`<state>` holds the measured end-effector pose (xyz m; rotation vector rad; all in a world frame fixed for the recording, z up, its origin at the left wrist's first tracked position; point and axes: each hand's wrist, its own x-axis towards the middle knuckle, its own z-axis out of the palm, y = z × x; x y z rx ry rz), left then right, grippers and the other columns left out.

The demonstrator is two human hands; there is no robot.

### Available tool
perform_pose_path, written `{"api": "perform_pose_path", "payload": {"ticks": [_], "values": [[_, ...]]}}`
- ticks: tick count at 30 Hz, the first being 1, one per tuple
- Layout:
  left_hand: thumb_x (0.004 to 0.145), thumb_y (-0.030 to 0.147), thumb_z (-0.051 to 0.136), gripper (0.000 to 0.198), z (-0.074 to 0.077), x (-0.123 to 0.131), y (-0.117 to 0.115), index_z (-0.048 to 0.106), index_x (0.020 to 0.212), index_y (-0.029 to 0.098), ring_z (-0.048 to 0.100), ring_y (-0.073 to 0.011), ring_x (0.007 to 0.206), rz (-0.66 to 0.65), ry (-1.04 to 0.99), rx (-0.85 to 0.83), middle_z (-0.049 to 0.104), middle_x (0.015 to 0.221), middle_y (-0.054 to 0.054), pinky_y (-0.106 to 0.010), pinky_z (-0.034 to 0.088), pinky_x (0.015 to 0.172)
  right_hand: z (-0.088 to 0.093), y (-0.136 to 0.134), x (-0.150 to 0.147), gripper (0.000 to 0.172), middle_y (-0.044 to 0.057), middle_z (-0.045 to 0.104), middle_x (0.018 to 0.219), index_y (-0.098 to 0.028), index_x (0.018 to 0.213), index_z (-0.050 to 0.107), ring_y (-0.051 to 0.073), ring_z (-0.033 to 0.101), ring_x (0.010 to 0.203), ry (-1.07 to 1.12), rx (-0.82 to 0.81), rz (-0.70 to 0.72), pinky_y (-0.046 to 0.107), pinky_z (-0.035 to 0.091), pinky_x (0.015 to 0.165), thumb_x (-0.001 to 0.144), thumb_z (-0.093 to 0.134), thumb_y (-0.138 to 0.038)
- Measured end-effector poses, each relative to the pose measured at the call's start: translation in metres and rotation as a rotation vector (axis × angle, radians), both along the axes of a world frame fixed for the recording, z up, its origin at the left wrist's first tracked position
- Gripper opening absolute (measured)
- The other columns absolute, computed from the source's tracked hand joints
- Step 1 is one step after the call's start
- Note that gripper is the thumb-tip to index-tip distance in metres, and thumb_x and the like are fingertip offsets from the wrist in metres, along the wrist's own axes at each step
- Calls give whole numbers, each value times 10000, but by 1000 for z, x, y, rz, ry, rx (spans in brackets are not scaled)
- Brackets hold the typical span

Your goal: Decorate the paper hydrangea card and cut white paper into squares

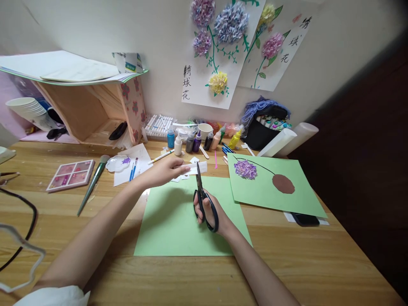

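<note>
My left hand (168, 171) pinches a small white strip of paper (200, 167) by its left end, above the far edge of a green sheet (188, 233). My right hand (213, 210) grips black-handled scissors (200, 182) with fingers through the loops. The blades point up and away and cross the strip near its right part. Whether the blades are fully closed on the paper, I cannot tell. A few white paper scraps (182, 178) lie just beyond the green sheet, under the strip.
At right, another green sheet (287, 165) bears a purple flower and brown circle, partly over a phone (305, 219). Paint bottles (196, 142) line the back. Left lie a brush (94, 182), a palette (119, 163) and a pink case (70, 175). Flower pictures (219, 55) hang on the wall.
</note>
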<state>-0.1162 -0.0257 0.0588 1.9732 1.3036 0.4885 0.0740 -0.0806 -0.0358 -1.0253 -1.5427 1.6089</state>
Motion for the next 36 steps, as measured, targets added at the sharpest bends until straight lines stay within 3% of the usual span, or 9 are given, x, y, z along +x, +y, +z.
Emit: {"api": "perform_pose_path", "payload": {"ticks": [5,12,18,24,28,32,36], "values": [[853,531,382,421,-1,1,-1,501,684,163,417,-113,575,-40,-10,-10,462,626,14,-220,287,510,1,0,1,606,-80,371,495,-196,770,426,65,370,383,-29,33,-9,188,415,373,695,345,-792],[858,493,381,397,-5,0,2,465,646,168,425,-121,590,82,-25,-9,471,634,11,-225,310,530,-3,4,-1,584,-96,388,421,-195,727,412,63,401,294,-64,-12,-143,165,324,308,693,394,-777],[838,480,423,410,-12,0,6,543,622,153,408,-110,544,126,-30,20,487,580,15,-228,273,506,-3,7,-9,694,-80,444,413,-183,744,447,86,479,329,150,-210,-184,232,462,423,648,268,-847],[780,510,516,412,-19,13,-2,561,587,149,405,-96,516,29,-66,-58,515,553,18,-221,265,488,8,10,-10,374,-89,467,430,-183,725,469,90,497,378,157,-67,-345,274,529,556,743,585,-538],[792,501,504,408,-21,20,-7,554,592,149,426,-101,522,1,-46,-58,529,561,13,-223,271,493,11,10,-7,318,-82,466,431,-191,680,447,96,499,390,166,28,-422,278,531,555,759,600,-458],[804,484,496,378,-17,22,-9,560,633,152,484,-123,580,16,-63,-33,569,612,-4,-228,317,533,11,13,-6,351,-90,456,427,-187,729,457,93,479,375,186,3,-453,269,516,522,746,596,-508],[801,461,508,348,-7,16,-8,569,652,152,509,-131,604,136,-92,24,587,633,-8,-226,334,547,10,11,-7,507,-74,466,447,-169,789,493,104,496,385,237,-153,-321,279,497,520,755,445,-673]]}}
